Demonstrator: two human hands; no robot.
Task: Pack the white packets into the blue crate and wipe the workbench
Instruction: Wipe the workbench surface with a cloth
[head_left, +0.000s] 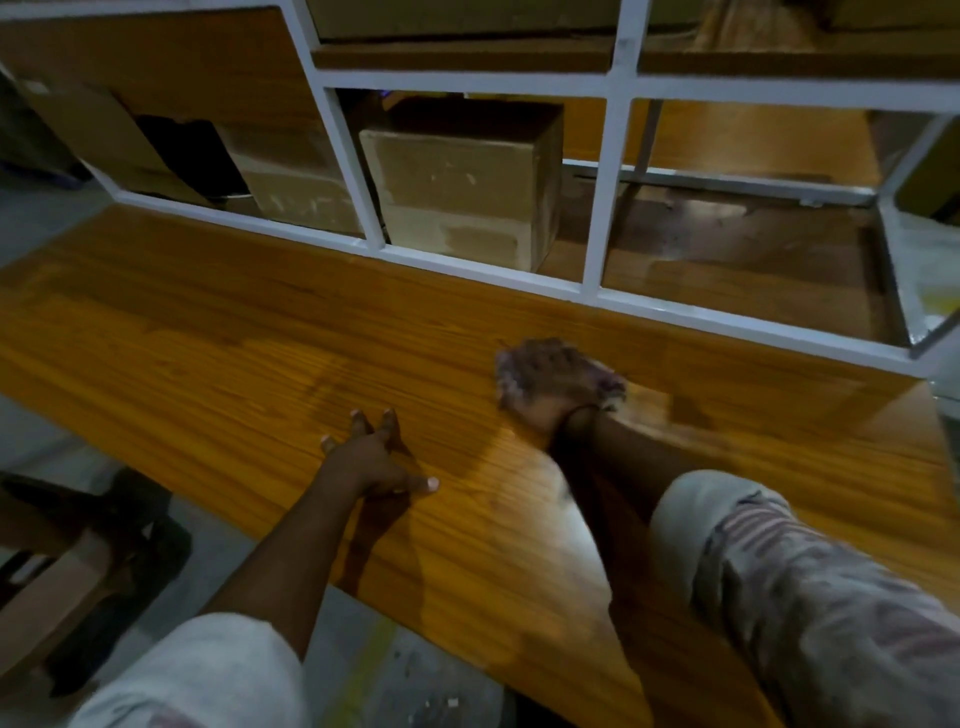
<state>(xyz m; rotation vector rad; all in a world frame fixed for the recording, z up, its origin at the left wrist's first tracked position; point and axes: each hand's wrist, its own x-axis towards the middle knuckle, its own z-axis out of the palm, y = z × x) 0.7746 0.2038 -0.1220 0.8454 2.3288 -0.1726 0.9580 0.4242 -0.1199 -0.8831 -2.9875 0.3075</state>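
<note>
The wooden workbench (208, 332) runs across the view with a darker wet-looking streak near its middle. My left hand (371, 460) rests flat on the bench top, fingers spread and straight. My right hand (545, 395) is blurred and presses a crumpled greyish cloth (597, 382) onto the bench near the white frame. How its fingers lie on the cloth is unclear. No white packets or blue crate are in view.
A white metal shelf frame (592, 291) borders the bench's far edge. Behind it stand cardboard boxes (462, 182) and a bare wooden shelf floor. Grey floor and a cardboard box (47, 587) lie at the lower left.
</note>
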